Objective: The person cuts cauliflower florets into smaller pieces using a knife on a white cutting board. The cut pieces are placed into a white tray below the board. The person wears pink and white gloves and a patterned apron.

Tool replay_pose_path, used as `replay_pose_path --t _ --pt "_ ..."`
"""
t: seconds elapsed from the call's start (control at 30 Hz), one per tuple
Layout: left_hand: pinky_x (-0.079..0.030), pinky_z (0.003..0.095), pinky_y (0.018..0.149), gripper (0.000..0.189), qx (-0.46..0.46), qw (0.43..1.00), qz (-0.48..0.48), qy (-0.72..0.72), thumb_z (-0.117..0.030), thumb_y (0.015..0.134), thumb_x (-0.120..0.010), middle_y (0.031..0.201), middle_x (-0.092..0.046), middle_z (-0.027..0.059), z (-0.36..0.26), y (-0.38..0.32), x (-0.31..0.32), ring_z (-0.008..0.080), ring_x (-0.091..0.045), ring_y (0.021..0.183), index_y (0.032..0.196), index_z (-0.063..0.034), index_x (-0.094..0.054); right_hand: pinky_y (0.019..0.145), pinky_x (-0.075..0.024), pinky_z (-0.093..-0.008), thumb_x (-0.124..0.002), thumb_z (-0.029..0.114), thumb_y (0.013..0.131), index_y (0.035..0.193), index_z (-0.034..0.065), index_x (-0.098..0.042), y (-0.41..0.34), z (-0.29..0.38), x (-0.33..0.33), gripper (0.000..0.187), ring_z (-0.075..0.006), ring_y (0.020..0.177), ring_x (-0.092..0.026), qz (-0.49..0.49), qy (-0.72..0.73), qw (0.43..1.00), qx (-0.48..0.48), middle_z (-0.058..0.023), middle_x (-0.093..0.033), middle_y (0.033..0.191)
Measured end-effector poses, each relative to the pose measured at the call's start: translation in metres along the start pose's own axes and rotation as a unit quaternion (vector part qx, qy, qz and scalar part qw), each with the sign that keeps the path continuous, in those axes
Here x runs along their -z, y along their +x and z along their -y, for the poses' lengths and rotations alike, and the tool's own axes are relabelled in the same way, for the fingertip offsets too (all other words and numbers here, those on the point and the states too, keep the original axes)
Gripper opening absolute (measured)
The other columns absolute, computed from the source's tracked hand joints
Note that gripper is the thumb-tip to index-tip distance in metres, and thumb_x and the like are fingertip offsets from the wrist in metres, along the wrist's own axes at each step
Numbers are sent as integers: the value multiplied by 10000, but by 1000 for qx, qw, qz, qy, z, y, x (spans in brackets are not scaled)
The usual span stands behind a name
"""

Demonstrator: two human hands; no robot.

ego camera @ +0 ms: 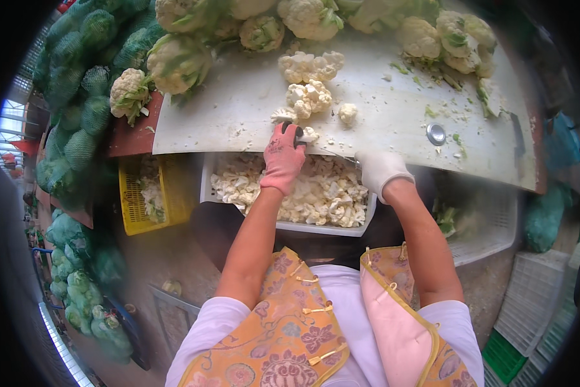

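Observation:
My left hand (285, 155), in a pink glove with dark fingertips, holds a small cauliflower floret (309, 135) by its stalk at the near edge of the white board (391, 121). A white glove covers my right hand (383, 171), closed on a knife (336, 154) whose thin blade points left towards the floret. Just beyond my left fingers lie a cut cauliflower piece (284, 115) and larger cauliflower pieces (310, 98); a loose floret (348, 113) sits to their right. Below both hands, a white plastic crate (290, 226) holds many cut florets.
Whole cauliflowers (178, 63) line the board's far side. A round metal lid-like object (436, 134) lies at right. A yellow crate (178, 193) with trimmings stands left, another white crate (493, 242) right. Green net bags (84, 116) are piled at far left; stacked crates (532, 295) stand lower right.

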State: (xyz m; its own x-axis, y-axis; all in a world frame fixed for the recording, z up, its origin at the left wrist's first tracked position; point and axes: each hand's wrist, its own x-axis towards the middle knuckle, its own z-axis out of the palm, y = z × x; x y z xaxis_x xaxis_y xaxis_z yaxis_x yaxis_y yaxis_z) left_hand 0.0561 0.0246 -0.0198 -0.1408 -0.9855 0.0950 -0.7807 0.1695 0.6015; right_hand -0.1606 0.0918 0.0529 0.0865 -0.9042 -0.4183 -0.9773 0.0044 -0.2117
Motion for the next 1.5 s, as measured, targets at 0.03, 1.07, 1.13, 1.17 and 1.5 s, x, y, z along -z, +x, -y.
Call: replay_pose_path --t 0.03,1.07,1.13,1.17,1.5 --pt "-506 407 869 354 7 1000 -9 -17 -134 765 -733 1165 -600 151 -1 -2 -2 332 -627 987 1097 -62 -635 822 -539 -435 -615 128 846 1057 59 -686 -5 2 3 232 -357 964 -686 -19 21 1000 -4 -199 -708 992" --pt "-498 447 808 248 28 997 -22 -71 -153 737 -685 965 -646 136 -3 -1 -24 357 -627 914 945 -40 -608 640 -519 -402 -741 172 816 1064 -13 -621 52 30 -65 333 -285 682 -642 125 518 834 -141 -178 -657 791" --pt "-497 447 811 258 -30 995 -68 -61 -144 723 -688 968 -646 138 0 -7 -30 357 -618 924 943 -42 -602 483 -436 -344 -738 163 812 994 10 -590 49 32 -71 280 -195 523 -544 42 372 924 -80 -89 -578 689" --pt "-496 447 812 262 -60 992 -93 -56 -140 716 -690 970 -646 139 2 -9 -32 357 -613 929 942 -43 -599 404 -395 -315 -737 158 810 959 21 -574 50 35 -73 259 -150 444 -495 -3 292 955 -53 -44 -539 637" --pt "-497 367 662 270 21 990 -24 -134 -111 737 -691 879 -631 105 19 -26 -21 254 -604 728 981 -41 -602 553 -430 -342 -728 196 838 1014 45 -582 40 26 -84 275 -217 611 -550 59 443 893 -63 -89 -591 743"
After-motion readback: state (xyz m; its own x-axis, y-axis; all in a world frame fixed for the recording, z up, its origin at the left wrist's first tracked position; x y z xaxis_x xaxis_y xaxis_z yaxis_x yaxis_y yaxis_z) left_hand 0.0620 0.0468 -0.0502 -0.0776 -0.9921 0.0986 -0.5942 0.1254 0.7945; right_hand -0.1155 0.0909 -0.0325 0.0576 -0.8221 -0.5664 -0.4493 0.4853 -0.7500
